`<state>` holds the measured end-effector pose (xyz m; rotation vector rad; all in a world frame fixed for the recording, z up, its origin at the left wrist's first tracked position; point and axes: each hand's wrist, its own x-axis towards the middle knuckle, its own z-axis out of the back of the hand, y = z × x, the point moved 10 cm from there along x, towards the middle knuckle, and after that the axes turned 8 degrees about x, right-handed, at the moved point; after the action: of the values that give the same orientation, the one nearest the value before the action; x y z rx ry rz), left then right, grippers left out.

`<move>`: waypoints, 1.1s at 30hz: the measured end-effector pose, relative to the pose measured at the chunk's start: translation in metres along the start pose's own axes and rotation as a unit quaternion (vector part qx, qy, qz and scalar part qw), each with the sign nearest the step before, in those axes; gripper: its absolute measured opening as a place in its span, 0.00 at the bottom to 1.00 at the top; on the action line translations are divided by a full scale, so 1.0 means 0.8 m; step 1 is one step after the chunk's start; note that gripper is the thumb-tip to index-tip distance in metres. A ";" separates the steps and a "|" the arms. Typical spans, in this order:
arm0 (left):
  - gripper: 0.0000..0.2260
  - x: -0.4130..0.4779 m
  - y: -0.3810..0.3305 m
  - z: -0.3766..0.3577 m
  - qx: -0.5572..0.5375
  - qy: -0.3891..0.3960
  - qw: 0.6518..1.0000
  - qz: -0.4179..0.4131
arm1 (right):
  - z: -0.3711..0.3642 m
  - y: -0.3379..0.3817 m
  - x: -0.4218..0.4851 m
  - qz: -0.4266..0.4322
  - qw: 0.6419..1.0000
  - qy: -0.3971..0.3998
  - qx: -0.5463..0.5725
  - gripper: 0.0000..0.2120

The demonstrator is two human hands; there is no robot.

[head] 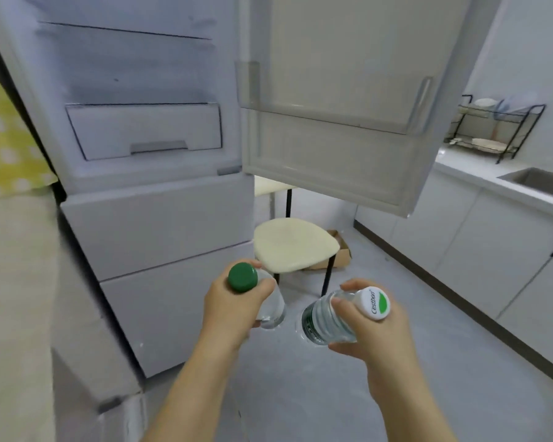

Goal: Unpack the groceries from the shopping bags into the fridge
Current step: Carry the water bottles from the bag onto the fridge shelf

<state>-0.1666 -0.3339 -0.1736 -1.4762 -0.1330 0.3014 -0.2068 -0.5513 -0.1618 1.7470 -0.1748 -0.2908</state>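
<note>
My left hand (233,309) grips a clear water bottle with a green cap (242,277) near its neck. In my right hand (374,333) is a second clear bottle (323,320) with a white and green cap, held around its upper part. Both bottles hang low above the floor in front of the white fridge (160,237). The fridge's upper compartment stands open, showing bare shelves and a drawer (144,130). Its open door (348,100) swings out to the right, with a transparent door bin (326,122) at the bottom.
A cream-cushioned stool (296,244) with black legs stands just beyond my hands, a cardboard box behind it. White cabinets, a countertop with a sink (537,181) and a black dish rack (492,129) run along the right. A yellow patterned cloth (4,132) hangs at left.
</note>
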 end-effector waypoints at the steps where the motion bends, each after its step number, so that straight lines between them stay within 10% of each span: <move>1: 0.10 0.015 0.001 0.017 0.002 -0.014 1.000 0.004 | -0.024 -0.004 0.010 -0.003 1.000 0.012 -0.001 0.10; 33: 0.11 0.358 -0.155 0.258 -0.008 -0.327 0.933 -0.148 | -0.508 0.054 0.337 0.072 0.938 0.334 0.057 0.15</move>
<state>0.0659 -0.0644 -0.0586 -1.2987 -0.8872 0.5355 0.1707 -0.2522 -0.0745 1.8417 0.1777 0.4326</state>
